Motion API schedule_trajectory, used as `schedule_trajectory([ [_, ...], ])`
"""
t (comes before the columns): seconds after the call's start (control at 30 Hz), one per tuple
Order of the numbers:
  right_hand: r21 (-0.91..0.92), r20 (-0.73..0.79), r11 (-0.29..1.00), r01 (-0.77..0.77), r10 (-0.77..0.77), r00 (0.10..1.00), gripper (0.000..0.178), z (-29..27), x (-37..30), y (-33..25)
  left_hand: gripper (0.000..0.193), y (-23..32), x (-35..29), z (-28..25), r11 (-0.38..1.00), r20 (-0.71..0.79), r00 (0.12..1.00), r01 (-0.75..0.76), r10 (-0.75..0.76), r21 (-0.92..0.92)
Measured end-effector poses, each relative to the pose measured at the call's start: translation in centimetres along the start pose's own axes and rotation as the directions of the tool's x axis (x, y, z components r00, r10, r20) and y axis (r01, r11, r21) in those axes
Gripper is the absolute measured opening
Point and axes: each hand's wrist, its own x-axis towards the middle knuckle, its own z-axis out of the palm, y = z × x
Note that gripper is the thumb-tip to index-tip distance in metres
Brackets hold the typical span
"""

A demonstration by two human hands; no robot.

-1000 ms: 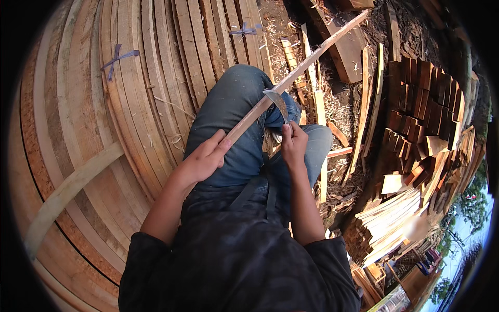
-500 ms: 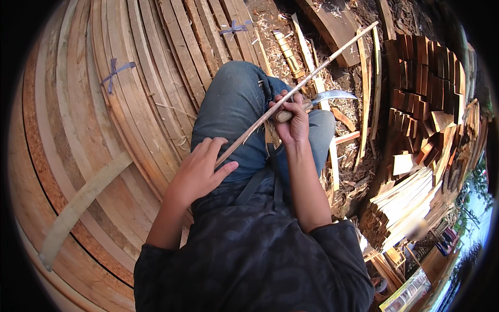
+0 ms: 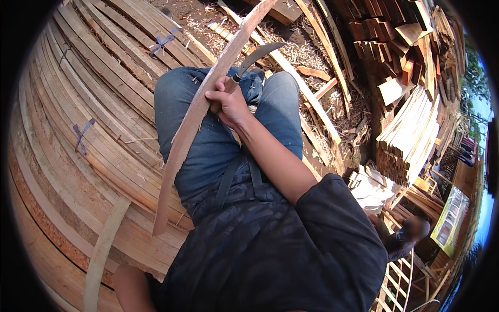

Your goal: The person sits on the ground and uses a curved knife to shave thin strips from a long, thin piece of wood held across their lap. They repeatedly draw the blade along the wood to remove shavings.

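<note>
While my right hand (image 3: 233,108) grips the wooden strip (image 3: 186,136): it slants over my left thigh (image 3: 174,99), its near end above the boards, its far end running off the top edge; one strip.
Right-hand hold: thumb and fingers clamped on the strip near its middle, with the knife handle caught in the same fist, I judge so that one hand can bear both.
Curved knife (image 3: 251,60): one, its blade apart from the strip and turned toward the upper right, probably to keep the edge clear of wood and wrist.
Left arm (image 3: 134,288): one, bent and blurred at the lower edge; where its left hand is, or what it grips, I cannot tell.
Boards (image 3: 57,197): a broad spread beside me, too many to count fairly.
Blue ties (image 3: 163,41): two plain ones, likely keeping bundles together.
Pale slat (image 3: 104,249): one, lying across the boards.
Stacks: two at my right, reddish pieces (image 3: 371,31) and pale sticks (image 3: 405,135).
Other person (image 3: 397,245): one, beyond my right shoulder.
</note>
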Motion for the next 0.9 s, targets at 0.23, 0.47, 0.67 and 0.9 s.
schedule_trajectory([
  [0.23, -0.141, 0.037, 0.99, 0.02, -0.015, 0.999, 0.033, 0.2, -0.8, 0.4, 0.027, -2.0, 0.8, 0.1, 0.993, -0.025, 0.993, -0.117, 0.116, -0.032],
  [0.47, -0.068, 0.061, 0.997, 0.046, -0.041, 0.997, 0.036, -0.4, -0.9, -0.8, 0.031, -1.0, -5.7, -2.0, 0.746, 0.132, 0.776, 0.63, -0.617, -0.214],
  [0.67, -0.028, 0.101, 0.998, 0.06, -0.057, 0.993, 0.037, -0.3, -1.3, -1.9, 0.047, 9.4, -14.1, 4.1, 0.245, 0.851, -0.299, 0.869, -0.432, 0.429],
  [0.9, 0.175, 0.29, 0.98, -0.095, 0.041, 0.956, 0.036, 0.7, -1.0, -2.1, 0.037, 9.5, -16.8, 4.2, -0.382, 0.786, -0.618, 0.729, -0.011, 0.568],
])
